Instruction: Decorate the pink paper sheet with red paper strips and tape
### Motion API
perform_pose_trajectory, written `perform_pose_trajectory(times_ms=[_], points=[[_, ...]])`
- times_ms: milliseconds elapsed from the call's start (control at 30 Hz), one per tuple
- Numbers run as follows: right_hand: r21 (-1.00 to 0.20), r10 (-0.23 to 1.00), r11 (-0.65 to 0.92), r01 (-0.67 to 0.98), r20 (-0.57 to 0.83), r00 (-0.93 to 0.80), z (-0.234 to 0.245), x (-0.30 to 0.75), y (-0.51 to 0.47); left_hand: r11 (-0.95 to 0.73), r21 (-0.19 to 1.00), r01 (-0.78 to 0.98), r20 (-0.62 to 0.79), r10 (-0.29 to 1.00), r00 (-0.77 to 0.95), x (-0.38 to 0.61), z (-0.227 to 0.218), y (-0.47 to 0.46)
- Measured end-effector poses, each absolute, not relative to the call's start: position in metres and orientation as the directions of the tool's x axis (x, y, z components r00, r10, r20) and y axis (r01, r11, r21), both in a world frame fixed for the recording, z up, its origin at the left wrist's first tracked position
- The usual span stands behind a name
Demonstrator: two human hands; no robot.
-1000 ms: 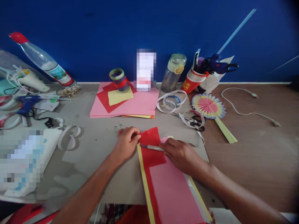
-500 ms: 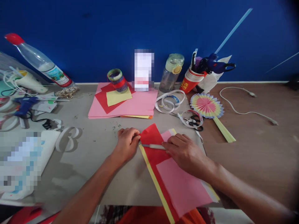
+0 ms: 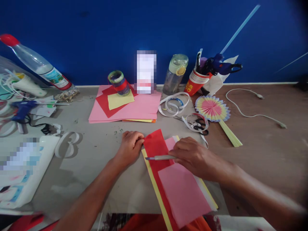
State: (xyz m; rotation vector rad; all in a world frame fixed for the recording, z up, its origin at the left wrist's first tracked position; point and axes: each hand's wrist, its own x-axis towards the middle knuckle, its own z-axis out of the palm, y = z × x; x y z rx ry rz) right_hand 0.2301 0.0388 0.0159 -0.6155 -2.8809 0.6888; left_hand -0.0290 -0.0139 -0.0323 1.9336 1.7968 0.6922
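Note:
My right hand (image 3: pixel 193 157) is closed around the pale handle of a craft knife (image 3: pixel 163 157), whose thin blade points left across the folded edge of a red paper sheet (image 3: pixel 156 141). The fingers of my left hand (image 3: pixel 131 146) pinch the upper left corner of that red sheet. Beneath the red lies a yellow sheet (image 3: pixel 154 184), showing as a strip along the left side. A pink sheet (image 3: pixel 184 192) covers the lower part, and its layers run under my right wrist. The lower ends of the sheets overhang the table's front edge.
Behind are a pink paper stack (image 3: pixel 144 107), a tape roll (image 3: pixel 119 84), a clear bottle (image 3: pixel 175 75) and a red cup of tools (image 3: pixel 196 81). A pleated paper fan (image 3: pixel 213 109) and white cable (image 3: pixel 252 114) lie right; a glue gun (image 3: pixel 22 110) lies left.
The knife and my right hand have moved slightly down along the red sheet's left edge. My left hand keeps its pinch at the corner. The view has shifted a little.

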Motion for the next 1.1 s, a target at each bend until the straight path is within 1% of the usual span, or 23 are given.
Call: perform_pose_trajectory(times_ms=[100, 300, 500, 633, 900, 1100], points=[[-0.456, 0.378, 0.837, 0.301, 0.086, -0.922, 0.003, 0.227, 0.059, -0.105, 0.606, 0.789, 0.096, 0.994, 0.058, -0.03, -0.033, -0.014], [-0.436, 0.355, 0.86, 0.265, 0.139, -0.925, -0.02, 0.223, 0.076, -0.107, 0.613, 0.783, 0.127, 0.991, 0.036, -0.029, -0.034, -0.013], [-0.421, 0.337, 0.877, 0.231, 0.196, -0.921, -0.029, 0.225, 0.075, -0.12, 0.615, 0.78, 0.152, 0.988, 0.032, -0.029, -0.035, -0.014], [-0.392, 0.346, 0.886, 0.247, 0.204, -0.916, -0.029, 0.224, 0.074, -0.136, 0.609, 0.781, 0.174, 0.984, 0.036, -0.028, -0.037, -0.014], [-0.326, 0.393, 0.893, 0.31, 0.228, -0.891, -0.028, 0.224, 0.069, -0.136, 0.608, 0.782, 0.17, 0.985, 0.039, -0.028, -0.037, -0.014], [-0.279, 0.377, 0.908, 0.312, 0.223, -0.899, -0.023, 0.221, 0.067, -0.145, 0.605, 0.783, 0.174, 0.984, 0.047, -0.028, -0.035, -0.014]])
